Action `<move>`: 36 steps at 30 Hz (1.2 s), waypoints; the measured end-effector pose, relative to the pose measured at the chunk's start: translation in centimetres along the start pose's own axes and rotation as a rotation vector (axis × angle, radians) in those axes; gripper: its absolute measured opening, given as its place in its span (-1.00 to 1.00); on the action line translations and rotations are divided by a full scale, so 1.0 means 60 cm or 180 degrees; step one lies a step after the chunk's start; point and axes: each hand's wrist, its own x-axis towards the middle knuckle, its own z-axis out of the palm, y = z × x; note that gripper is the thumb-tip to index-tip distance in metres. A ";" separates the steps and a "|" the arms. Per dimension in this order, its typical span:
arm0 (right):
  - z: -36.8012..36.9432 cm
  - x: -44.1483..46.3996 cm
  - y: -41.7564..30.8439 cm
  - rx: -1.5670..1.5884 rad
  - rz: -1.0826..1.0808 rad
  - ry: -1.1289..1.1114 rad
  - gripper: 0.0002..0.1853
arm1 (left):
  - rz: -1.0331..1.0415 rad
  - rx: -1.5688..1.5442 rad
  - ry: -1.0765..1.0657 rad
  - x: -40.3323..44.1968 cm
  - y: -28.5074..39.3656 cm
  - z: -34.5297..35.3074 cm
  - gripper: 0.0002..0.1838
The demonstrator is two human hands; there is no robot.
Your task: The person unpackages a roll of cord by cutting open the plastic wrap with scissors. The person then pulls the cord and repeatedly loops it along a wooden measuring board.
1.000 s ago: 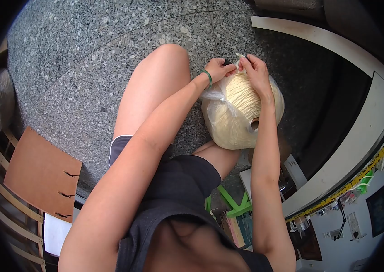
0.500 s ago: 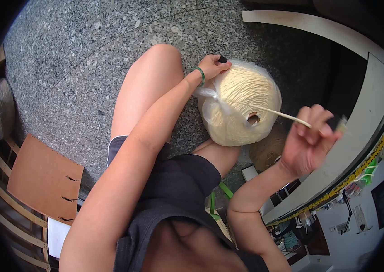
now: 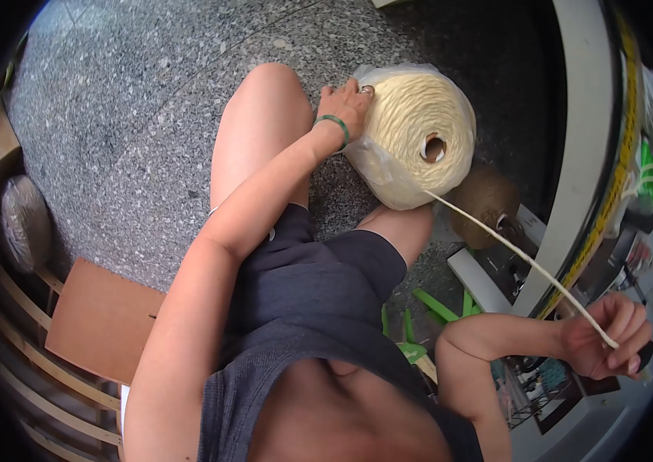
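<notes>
Clamped with the right hand [image 3: 607, 337] on cream cord [image 3: 517, 251], probably soft, light and best held near its end, running from the spool [image 3: 415, 119] inside a loose, seemingly slippery plastic bag [image 3: 388, 175], with the right thigh [image 3: 412, 229] just beside the spool and, in a grip impossible to tell, the left hand [image 3: 345, 109] at its left edge.

one cream spool [image 3: 402, 108], two hands [image 3: 345, 110]
</notes>
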 end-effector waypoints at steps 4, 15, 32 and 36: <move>-0.018 -0.053 -0.170 -0.0300 -0.0841 0.0478 -0.83 | 0.0269 0.0834 0.0809 -0.058 0.023 0.013 -0.55; -0.144 -0.417 -0.707 -0.1498 -0.1134 0.1654 -0.84 | 0.2954 0.0835 0.0426 -0.149 0.121 0.041 -0.75; -0.076 -0.739 -0.890 -0.4595 -0.1997 0.3793 -0.88 | 0.2206 -0.0201 -0.0505 -0.157 0.136 0.051 -0.76; -0.085 -0.693 -0.855 -0.5728 -0.1797 0.3283 -0.90 | 0.1325 -0.2382 -0.0862 -0.152 0.093 0.042 -0.79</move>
